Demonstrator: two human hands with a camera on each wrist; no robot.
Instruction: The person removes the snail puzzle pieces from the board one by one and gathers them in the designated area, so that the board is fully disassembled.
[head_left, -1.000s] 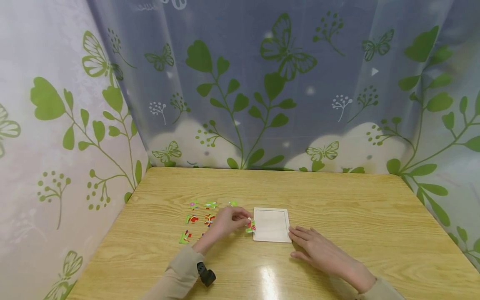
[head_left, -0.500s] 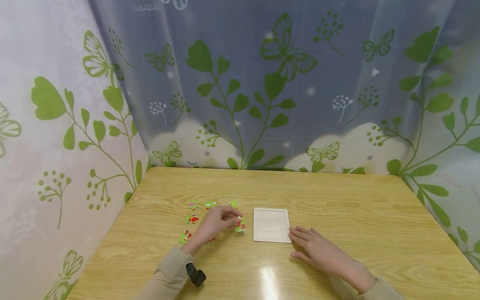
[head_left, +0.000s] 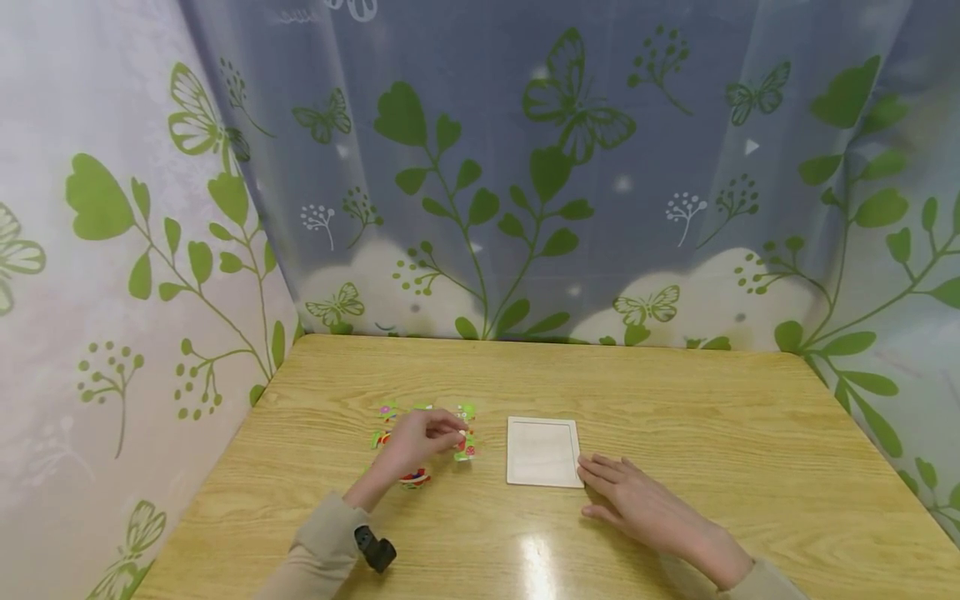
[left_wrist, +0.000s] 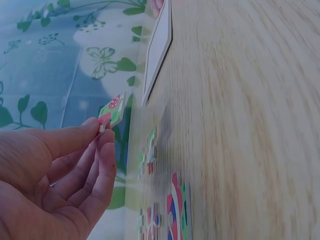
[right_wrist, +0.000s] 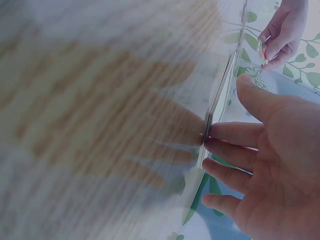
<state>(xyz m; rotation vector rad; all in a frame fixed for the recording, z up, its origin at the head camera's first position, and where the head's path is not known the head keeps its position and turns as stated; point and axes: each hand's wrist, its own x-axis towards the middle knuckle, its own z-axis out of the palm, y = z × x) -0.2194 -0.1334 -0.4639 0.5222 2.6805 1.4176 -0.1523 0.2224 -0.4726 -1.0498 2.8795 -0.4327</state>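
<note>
My left hand pinches a small green and red puzzle piece between thumb and fingertips. In the left wrist view that piece is held above the table, tilted, with a red spotted shape on its face. Below and around the hand lie several other puzzle pieces, some partly hidden under it. To the right is a shallow white square puzzle tray, bare inside. My right hand lies flat with straight fingers, its fingertips touching the tray's right edge.
The wooden table reaches back to a hanging blue curtain printed with leaves and butterflies. A pale printed curtain closes the left side. Loose pieces such as a green one lie left of the tray.
My left hand has moved left, carrying the puzzle piece away from the tray's left edge to over the other pieces. The right hand and the tray have stayed in place.
</note>
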